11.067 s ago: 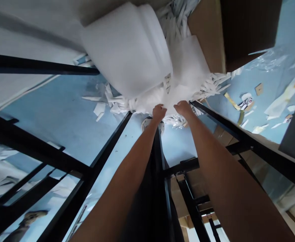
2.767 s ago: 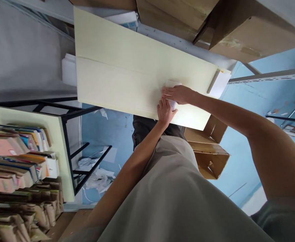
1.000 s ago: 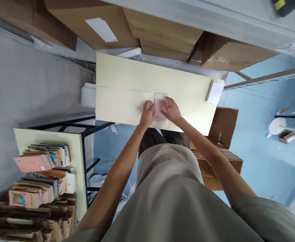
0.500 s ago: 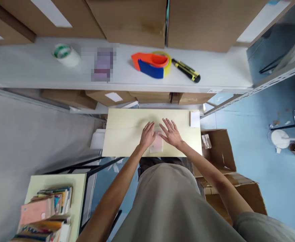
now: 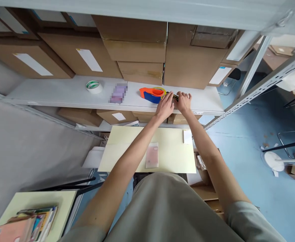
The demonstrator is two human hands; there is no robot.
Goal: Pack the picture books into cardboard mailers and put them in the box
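Both my hands reach up to the grey shelf, at a black and yellow utility knife [image 5: 175, 97]. My right hand [image 5: 184, 102] has its fingers curled down over the handle end, which they mostly cover. At the other end, the fingers of my left hand [image 5: 165, 106] are closed together on the knife, beside an orange and blue tape dispenser [image 5: 151, 94] with a yellow roll. Below, on the pale yellow table [image 5: 172, 151], lies a pink booklet [image 5: 152, 155] in what looks like a clear sleeve, untouched by either hand.
A roll of tape [image 5: 94, 87] and a blurred purple item [image 5: 118, 93] lie farther left on the shelf [image 5: 134, 101]. Cardboard boxes [image 5: 139, 72] stand behind. A small white stack [image 5: 187, 136] is at the table's right edge. Books [image 5: 23, 225] lie on a side table, lower left.
Both hands have left the booklet on the table and moved forward and up to the utility knife on the shelf. The view has tilted upward, showing more boxes.
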